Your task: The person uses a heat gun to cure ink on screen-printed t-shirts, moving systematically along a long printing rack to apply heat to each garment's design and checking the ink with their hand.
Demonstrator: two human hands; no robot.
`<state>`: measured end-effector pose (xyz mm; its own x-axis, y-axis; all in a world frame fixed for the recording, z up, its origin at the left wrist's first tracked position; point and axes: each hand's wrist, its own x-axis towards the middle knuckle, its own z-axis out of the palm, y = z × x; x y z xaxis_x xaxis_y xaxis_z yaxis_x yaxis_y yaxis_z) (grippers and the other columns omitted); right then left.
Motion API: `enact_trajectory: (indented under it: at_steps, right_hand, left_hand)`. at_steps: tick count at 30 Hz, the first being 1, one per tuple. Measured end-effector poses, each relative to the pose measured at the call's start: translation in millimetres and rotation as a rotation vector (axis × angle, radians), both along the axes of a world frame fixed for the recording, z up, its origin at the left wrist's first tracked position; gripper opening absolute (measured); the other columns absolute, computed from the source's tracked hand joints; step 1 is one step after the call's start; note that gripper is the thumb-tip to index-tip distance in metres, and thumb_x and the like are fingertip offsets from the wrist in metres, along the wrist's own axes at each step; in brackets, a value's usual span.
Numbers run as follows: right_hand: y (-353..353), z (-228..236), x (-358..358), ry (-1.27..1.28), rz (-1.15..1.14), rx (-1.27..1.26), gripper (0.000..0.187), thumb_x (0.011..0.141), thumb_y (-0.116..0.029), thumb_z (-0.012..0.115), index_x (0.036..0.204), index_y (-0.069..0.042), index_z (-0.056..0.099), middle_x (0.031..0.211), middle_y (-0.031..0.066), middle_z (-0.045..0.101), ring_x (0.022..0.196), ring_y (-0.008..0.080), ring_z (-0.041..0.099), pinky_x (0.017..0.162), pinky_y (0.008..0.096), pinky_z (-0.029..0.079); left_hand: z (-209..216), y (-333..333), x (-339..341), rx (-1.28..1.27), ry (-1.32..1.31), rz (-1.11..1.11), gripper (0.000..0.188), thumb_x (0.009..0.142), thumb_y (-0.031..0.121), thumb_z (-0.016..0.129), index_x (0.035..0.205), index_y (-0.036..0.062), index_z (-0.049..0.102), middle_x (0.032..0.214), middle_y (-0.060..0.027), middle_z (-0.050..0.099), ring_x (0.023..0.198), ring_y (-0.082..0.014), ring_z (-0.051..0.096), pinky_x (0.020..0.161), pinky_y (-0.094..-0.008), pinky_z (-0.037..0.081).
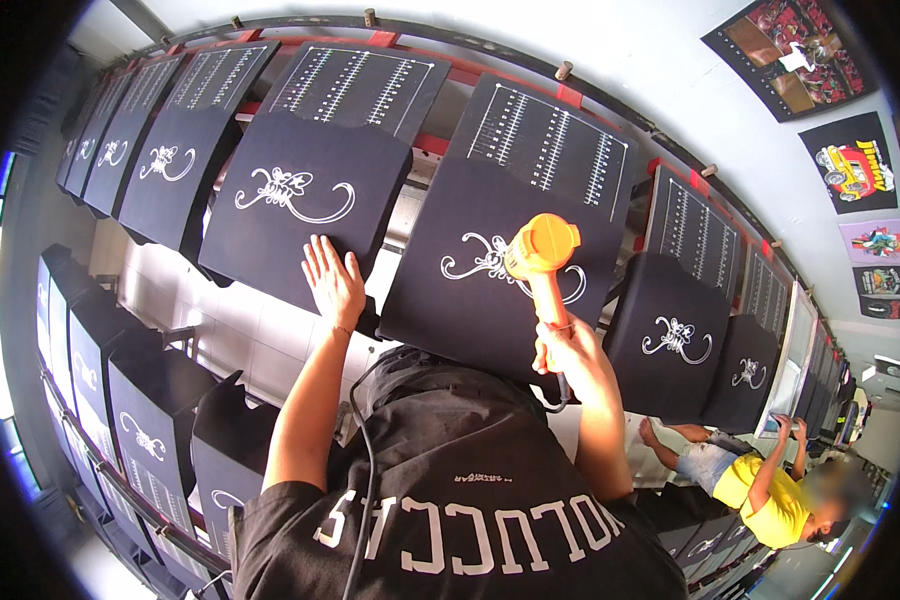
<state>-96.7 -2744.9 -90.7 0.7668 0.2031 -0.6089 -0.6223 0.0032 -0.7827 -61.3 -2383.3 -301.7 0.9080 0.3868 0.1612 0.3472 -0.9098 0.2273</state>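
Observation:
My right hand (575,352) is closed round the handle of an orange heat gun (548,245). The gun is over a black T-shirt (440,285) with a white curled print, stretched on a printing board (545,140); its body hides part of that print. My left hand (332,282) lies with spread fingers near the lower right edge of the neighbouring black T-shirt (260,240), below a matching white print (290,193). A dark cord (367,450) runs down over my shirt; another piece of cord shows below my right hand.
More boards with black shirts stand along the rack (450,40), and another row (150,440) is at lower left. To the right a person in a yellow top (765,495) holds a framed screen (788,370). Posters (850,165) hang on the wall.

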Motion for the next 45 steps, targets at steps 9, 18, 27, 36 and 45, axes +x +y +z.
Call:
enact_trajectory:
  at_steps: [9,18,27,36,45]
  right_hand:
    - [-16,-12,1,-0.031,-0.01,-0.072,0.026,0.098,-0.027,0.062,0.106,-0.003,0.056,0.073,0.0019,0.06,0.059,0.0107,0.061,0.058,0.0263,0.052]
    - [-33,-1,-4,-0.006,0.037,0.008,0.024,0.098,-0.025,0.062,0.106,-0.004,0.056,0.073,0.0016,0.06,0.06,0.0102,0.061,0.057,0.0259,0.051]
    - [-28,-13,19,-0.121,0.008,-0.058,0.029,0.098,-0.031,0.062,0.096,-0.003,0.056,0.071,0.0028,0.059,0.059,0.0116,0.061,0.055,0.0256,0.049]
    - [-23,-11,29,-0.083,0.037,-0.076,0.032,0.098,-0.034,0.061,0.096,-0.003,0.056,0.069,0.0026,0.059,0.059,0.0121,0.06,0.057,0.0267,0.05]
    - [-38,-11,33,-0.049,-0.008,-0.054,0.032,0.098,-0.031,0.062,0.107,-0.001,0.057,0.07,0.0024,0.059,0.058,0.0122,0.06,0.055,0.0271,0.05]
  left_hand:
    - [-2,-3,3,0.027,0.0,0.118,0.062,0.102,0.034,0.042,0.148,-0.0064,0.035,0.158,-0.0212,0.031,0.149,-0.0353,0.023,0.122,-0.0475,0.015]
    - [6,-7,5,0.05,0.041,0.157,0.062,0.102,0.035,0.043,0.148,-0.005,0.036,0.158,-0.0186,0.032,0.149,-0.0326,0.024,0.122,-0.0457,0.016]
    - [4,-9,7,0.08,0.007,0.168,0.062,0.101,0.036,0.045,0.147,-0.0035,0.039,0.157,-0.0177,0.034,0.148,-0.0318,0.026,0.122,-0.0455,0.018]
    - [10,-10,7,0.069,0.01,0.174,0.062,0.099,0.037,0.046,0.147,-0.003,0.04,0.156,-0.0183,0.035,0.147,-0.033,0.028,0.122,-0.0461,0.018]
    - [8,-9,6,0.054,0.006,0.176,0.062,0.099,0.035,0.048,0.147,-0.0027,0.039,0.156,-0.0194,0.034,0.147,-0.0338,0.027,0.121,-0.0468,0.018]
